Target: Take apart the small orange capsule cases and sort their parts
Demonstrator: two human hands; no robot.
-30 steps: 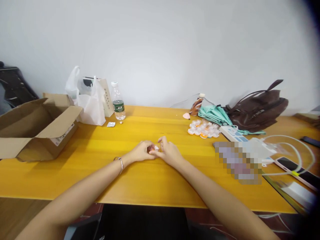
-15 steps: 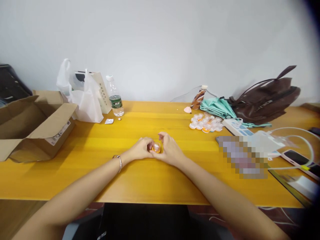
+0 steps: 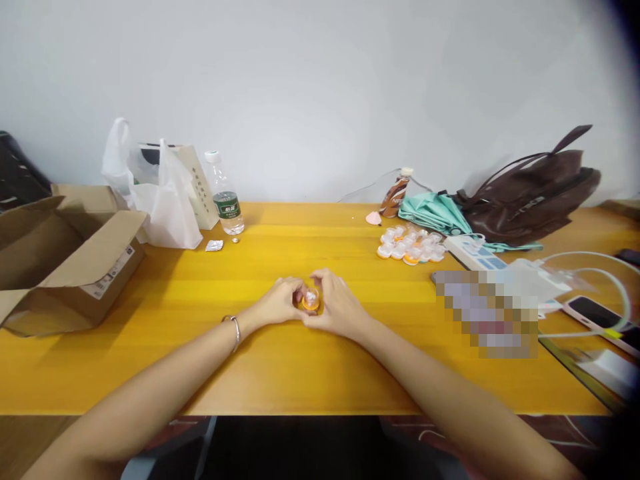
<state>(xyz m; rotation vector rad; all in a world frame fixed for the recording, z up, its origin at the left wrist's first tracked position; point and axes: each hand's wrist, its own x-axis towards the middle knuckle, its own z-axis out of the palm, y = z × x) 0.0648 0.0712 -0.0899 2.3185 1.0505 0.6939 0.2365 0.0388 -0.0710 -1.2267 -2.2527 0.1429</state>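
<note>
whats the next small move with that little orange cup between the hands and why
Probably press the clear top down onto the orange base. Both the left hand and the right hand pinch the small orange cup upright on the yellow table, with the clear piece sitting on top. Whether it is fully seated is too small to tell.

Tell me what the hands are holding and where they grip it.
Both hands, left hand and right hand, pinch a small orange-based clear capsule by its sides, just above the table.

Box (image 3: 65, 260) left, backpack (image 3: 530, 193) right — cup cluster (image 3: 411, 245) between, on table (image 3: 250, 360).
</note>
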